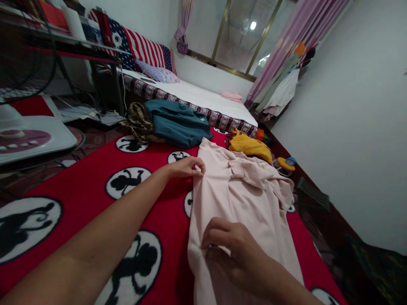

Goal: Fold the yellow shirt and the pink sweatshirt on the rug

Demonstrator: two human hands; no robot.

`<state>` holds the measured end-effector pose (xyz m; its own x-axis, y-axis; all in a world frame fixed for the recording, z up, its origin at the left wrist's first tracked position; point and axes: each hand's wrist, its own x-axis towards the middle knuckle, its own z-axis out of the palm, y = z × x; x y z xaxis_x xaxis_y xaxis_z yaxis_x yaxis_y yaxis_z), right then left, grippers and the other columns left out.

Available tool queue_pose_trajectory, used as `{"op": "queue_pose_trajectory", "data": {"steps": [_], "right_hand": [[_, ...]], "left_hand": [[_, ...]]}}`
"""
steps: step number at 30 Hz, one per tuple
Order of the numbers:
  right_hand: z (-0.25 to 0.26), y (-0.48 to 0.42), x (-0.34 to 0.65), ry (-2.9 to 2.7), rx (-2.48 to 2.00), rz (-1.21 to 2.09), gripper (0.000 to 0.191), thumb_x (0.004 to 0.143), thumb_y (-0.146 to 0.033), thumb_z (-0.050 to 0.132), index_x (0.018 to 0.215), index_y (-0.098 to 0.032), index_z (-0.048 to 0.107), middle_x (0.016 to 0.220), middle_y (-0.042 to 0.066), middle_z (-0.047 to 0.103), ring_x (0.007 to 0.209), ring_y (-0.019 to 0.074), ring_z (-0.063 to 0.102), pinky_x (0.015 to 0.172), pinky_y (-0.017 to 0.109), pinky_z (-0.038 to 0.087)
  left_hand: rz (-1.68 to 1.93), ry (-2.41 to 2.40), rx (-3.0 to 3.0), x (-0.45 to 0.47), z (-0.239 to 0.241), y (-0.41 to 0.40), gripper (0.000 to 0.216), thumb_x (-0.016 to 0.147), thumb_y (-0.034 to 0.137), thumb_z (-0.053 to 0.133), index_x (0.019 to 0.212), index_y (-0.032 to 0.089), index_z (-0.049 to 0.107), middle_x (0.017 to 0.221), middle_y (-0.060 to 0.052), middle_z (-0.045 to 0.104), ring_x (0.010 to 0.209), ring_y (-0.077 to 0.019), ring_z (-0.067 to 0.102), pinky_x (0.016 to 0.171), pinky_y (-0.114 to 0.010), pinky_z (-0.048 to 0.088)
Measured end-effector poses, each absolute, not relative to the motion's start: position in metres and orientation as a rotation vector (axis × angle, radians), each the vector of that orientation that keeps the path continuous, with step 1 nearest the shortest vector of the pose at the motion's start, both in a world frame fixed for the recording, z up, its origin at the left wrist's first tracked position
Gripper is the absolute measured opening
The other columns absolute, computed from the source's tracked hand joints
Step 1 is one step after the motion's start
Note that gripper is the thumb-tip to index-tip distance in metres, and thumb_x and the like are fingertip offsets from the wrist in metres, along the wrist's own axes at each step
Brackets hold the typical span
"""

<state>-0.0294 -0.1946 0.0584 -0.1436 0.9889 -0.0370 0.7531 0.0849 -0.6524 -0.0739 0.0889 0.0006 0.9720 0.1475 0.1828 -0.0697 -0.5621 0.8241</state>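
Head: left fingers (199,163) and right fingers (218,228) pinch garment (251,205)

Pale pink garment (248,197): no text you can read;
Teal garment (178,123): a tiny pale mark, too small for you to read;
Fan base (34,139): any marking too blurred for you;
Red blanket (79,182): printed pictures; no lettering you can read.

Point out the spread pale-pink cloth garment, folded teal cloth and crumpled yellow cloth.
Spread pale-pink cloth garment (252,207), head view: middle of its body.
Folded teal cloth (179,123), head view: its middle.
Crumpled yellow cloth (249,145), head view: its middle.
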Motion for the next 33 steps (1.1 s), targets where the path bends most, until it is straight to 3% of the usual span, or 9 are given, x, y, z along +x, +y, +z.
{"op": "queue_pose_trajectory", "data": {"steps": [4,10,15,18,21,24,26,29,33], "right_hand": [[0.058,-0.192,-0.034,-1.967,-1.683,0.752,0.028,0.076,-0.004,0.054,0.093,-0.023,0.065,0.096,0.002,0.063,0.081,0.0133,0.060,0.069,0.021,0.043],[0.041,-0.191,-0.043,-1.997,-1.806,0.891,0.020,0.085,-0.013,0.054,0.098,-0.023,0.064,0.097,0.001,0.065,0.078,0.0114,0.061,0.068,0.019,0.044],[0.037,-0.191,-0.018,-1.857,-1.952,0.405,0.019,0.086,-0.015,0.052,0.101,-0.022,0.062,0.116,0.009,0.061,0.099,0.0194,0.060,0.085,0.032,0.049],[0.023,-0.189,-0.007,-1.788,-2.100,0.148,0.041,0.081,-0.019,0.059,0.122,-0.020,0.056,0.142,0.018,0.044,0.128,0.0310,0.045,0.101,0.048,0.042],[0.014,-0.189,-0.013,-1.926,-2.160,0.357,0.068,0.076,-0.026,0.067,0.140,-0.018,0.044,0.151,0.020,0.034,0.139,0.0344,0.032,0.108,0.051,0.035],[0.018,-0.188,-0.017,-2.047,-2.013,0.572,0.054,0.075,-0.028,0.069,0.127,-0.023,0.058,0.139,0.013,0.052,0.126,0.0289,0.049,0.102,0.041,0.041],[0.023,-0.184,-0.007,-1.980,-1.939,0.620,0.032,0.077,-0.026,0.066,0.109,-0.023,0.067,0.115,0.008,0.067,0.098,0.0209,0.064,0.085,0.031,0.049],[0.026,-0.171,0.031,-1.737,-2.019,0.404,0.018,0.085,-0.020,0.056,0.098,-0.020,0.069,0.089,0.004,0.071,0.073,0.0156,0.065,0.069,0.027,0.049],[0.014,-0.147,0.089,-1.630,-2.149,-0.159,0.032,0.083,-0.016,0.057,0.114,-0.018,0.061,0.118,0.012,0.063,0.104,0.0238,0.061,0.085,0.035,0.050]], "left_hand": [[0.292,0.027,2.210,-0.083,0.015,0.100,0.017,0.072,0.031,0.067,0.077,0.014,0.067,0.088,-0.004,0.065,0.081,-0.0156,0.057,0.075,-0.023,0.044],[0.045,0.198,2.306,-0.086,0.008,0.105,0.018,0.072,0.028,0.065,0.082,0.015,0.071,0.073,-0.001,0.067,0.069,-0.0139,0.060,0.062,-0.019,0.042],[0.260,0.495,2.443,-0.078,0.002,0.099,0.039,0.073,0.039,0.069,0.102,0.014,0.070,0.083,-0.005,0.070,0.076,-0.0180,0.064,0.066,-0.023,0.046],[0.590,0.597,2.529,-0.066,0.002,0.083,0.030,0.080,0.032,0.064,0.103,0.014,0.070,0.095,-0.008,0.069,0.088,-0.0213,0.064,0.080,-0.029,0.048],[0.747,0.473,2.528,-0.053,-0.001,0.058,0.033,0.085,0.025,0.058,0.115,0.015,0.066,0.116,-0.012,0.063,0.104,-0.0224,0.061,0.094,-0.033,0.046],[0.644,0.287,2.566,-0.045,-0.011,0.034,0.049,0.090,0.030,0.052,0.136,0.012,0.051,0.140,-0.017,0.048,0.126,-0.0241,0.049,0.106,-0.034,0.039],[0.500,0.253,2.636,-0.044,-0.021,0.021,0.058,0.093,0.038,0.048,0.144,0.011,0.040,0.150,-0.020,0.036,0.138,-0.0282,0.036,0.112,-0.040,0.031],[0.330,0.306,2.748,-0.047,-0.036,0.011,0.065,0.093,0.050,0.044,0.148,0.016,0.036,0.155,-0.021,0.027,0.145,-0.0346,0.021,0.115,-0.052,0.018],[0.337,0.331,2.809,-0.049,-0.045,0.009,0.066,0.092,0.056,0.040,0.147,0.020,0.037,0.156,-0.019,0.026,0.145,-0.0338,0.019,0.115,-0.054,0.015]]}}
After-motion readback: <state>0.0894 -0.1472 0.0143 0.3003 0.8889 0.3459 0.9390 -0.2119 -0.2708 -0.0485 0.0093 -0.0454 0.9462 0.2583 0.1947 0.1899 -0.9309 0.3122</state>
